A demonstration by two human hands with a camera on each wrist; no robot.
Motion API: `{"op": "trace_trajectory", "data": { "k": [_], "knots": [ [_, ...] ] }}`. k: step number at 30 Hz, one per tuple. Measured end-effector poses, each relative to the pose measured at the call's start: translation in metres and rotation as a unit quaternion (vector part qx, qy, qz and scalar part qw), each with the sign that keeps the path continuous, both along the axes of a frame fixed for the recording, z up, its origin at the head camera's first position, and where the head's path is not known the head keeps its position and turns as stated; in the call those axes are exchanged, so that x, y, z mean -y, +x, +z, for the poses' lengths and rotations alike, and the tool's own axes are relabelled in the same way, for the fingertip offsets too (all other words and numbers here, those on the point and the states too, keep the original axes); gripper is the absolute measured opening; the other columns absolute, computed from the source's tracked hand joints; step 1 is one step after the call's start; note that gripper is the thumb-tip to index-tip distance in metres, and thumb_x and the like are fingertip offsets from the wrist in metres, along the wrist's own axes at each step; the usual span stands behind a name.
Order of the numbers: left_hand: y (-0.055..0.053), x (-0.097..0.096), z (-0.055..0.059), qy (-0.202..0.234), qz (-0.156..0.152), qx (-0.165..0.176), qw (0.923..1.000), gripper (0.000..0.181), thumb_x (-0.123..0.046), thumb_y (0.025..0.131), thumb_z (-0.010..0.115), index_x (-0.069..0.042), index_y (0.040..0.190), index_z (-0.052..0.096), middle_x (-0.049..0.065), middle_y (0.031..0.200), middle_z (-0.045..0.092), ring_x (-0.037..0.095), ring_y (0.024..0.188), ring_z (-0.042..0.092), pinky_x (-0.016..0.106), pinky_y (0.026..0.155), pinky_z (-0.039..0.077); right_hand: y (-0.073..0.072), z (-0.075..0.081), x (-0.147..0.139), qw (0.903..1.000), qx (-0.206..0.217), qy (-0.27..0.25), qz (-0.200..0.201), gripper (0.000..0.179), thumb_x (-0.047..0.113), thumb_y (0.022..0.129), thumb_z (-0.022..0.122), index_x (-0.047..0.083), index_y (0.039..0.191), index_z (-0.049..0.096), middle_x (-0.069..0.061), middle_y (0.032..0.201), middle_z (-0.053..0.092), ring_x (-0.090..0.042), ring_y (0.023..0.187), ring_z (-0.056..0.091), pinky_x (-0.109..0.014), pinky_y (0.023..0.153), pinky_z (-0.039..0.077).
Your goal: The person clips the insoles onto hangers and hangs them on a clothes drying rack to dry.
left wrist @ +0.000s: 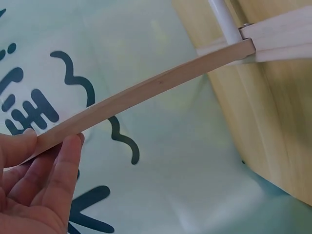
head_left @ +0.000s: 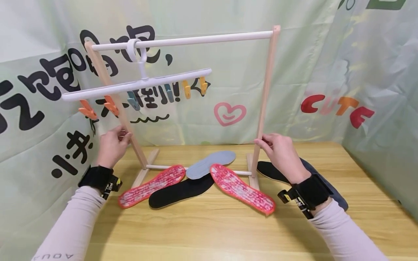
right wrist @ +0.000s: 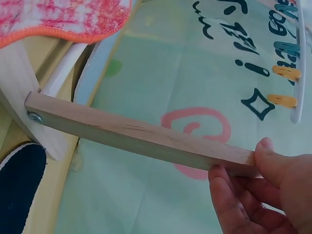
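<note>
A wooden rack with a white top bar (head_left: pixel 196 40) stands on the table. My left hand (head_left: pixel 111 146) pinches its left post (left wrist: pixel 146 87) between thumb and fingers, partway up. On the other side, my right hand (head_left: pixel 282 154) pinches the right post (right wrist: pixel 136 131) at a similar height. From the bar's left part hangs a white hanger (head_left: pixel 140 84) carrying orange clips (head_left: pixel 111 105), blue clips (head_left: pixel 133 100) and yellow clips (head_left: pixel 187 89); nothing is clipped in them.
Insoles lie around the rack's base: a red-pink one (head_left: pixel 151 186), a black one (head_left: pixel 179 192), a grey one (head_left: pixel 209 166) and another red-pink one (head_left: pixel 241 189). Dark insoles (head_left: pixel 269 170) lie partly behind my right hand and wrist. A printed curtain (head_left: pixel 189 127) encloses the wooden table (head_left: pixel 196 232).
</note>
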State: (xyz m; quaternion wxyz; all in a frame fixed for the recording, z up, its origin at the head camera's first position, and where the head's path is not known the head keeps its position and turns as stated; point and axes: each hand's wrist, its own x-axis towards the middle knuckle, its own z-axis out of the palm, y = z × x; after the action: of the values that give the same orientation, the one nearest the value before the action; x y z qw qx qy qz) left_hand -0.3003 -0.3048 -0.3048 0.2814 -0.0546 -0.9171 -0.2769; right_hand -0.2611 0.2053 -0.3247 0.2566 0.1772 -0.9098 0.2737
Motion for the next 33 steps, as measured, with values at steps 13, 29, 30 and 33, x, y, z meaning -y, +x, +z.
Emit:
{"op": "trace_trajectory", "data": {
  "k": [13, 29, 30, 33],
  "knots": [
    [0.005, -0.025, -0.003, 0.007, -0.019, 0.0, 0.9998, 0.019, -0.013, 0.109, 0.064, 0.004, 0.114, 0.07, 0.028, 0.106, 0.079, 0.042, 0.099, 0.078, 0.036, 0.075, 0.059, -0.004, 0.002, -0.027, 0.9998, 0.001, 0.008, -0.019, 0.022, 0.018, 0.105, 0.069, -0.002, 0.102, 0.079, -0.013, 0.076, 0.065, -0.019, 0.061, 0.045, -0.026, 0.053, 0.03],
    [0.013, -0.045, -0.004, 0.031, -0.038, 0.016, 0.9987, 0.027, -0.019, 0.109, 0.065, 0.005, 0.12, 0.069, 0.028, 0.11, 0.078, 0.042, 0.101, 0.077, 0.058, 0.086, 0.064, -0.016, 0.003, -0.048, 0.9984, -0.014, 0.029, -0.047, 0.026, 0.015, 0.108, 0.065, -0.007, 0.102, 0.077, -0.02, 0.082, 0.067, -0.028, 0.068, 0.052, -0.032, 0.061, 0.036],
    [0.014, -0.046, -0.004, 0.029, -0.039, 0.017, 0.9987, 0.027, -0.02, 0.109, 0.065, 0.005, 0.121, 0.069, 0.028, 0.11, 0.078, 0.043, 0.102, 0.077, 0.056, 0.092, 0.062, -0.017, 0.003, -0.049, 0.9983, -0.01, 0.029, -0.049, 0.027, 0.016, 0.109, 0.064, -0.007, 0.102, 0.077, -0.021, 0.084, 0.068, -0.029, 0.07, 0.055, -0.032, 0.062, 0.038],
    [0.015, -0.048, -0.006, 0.02, -0.042, 0.013, 0.9988, 0.029, -0.021, 0.11, 0.064, 0.005, 0.121, 0.068, 0.028, 0.108, 0.078, 0.044, 0.103, 0.076, 0.057, 0.106, 0.05, -0.018, 0.002, -0.053, 0.9982, 0.004, 0.028, -0.052, 0.029, 0.018, 0.11, 0.062, -0.007, 0.106, 0.077, -0.025, 0.092, 0.071, -0.034, 0.076, 0.063, -0.036, 0.065, 0.045]
  ]
}}
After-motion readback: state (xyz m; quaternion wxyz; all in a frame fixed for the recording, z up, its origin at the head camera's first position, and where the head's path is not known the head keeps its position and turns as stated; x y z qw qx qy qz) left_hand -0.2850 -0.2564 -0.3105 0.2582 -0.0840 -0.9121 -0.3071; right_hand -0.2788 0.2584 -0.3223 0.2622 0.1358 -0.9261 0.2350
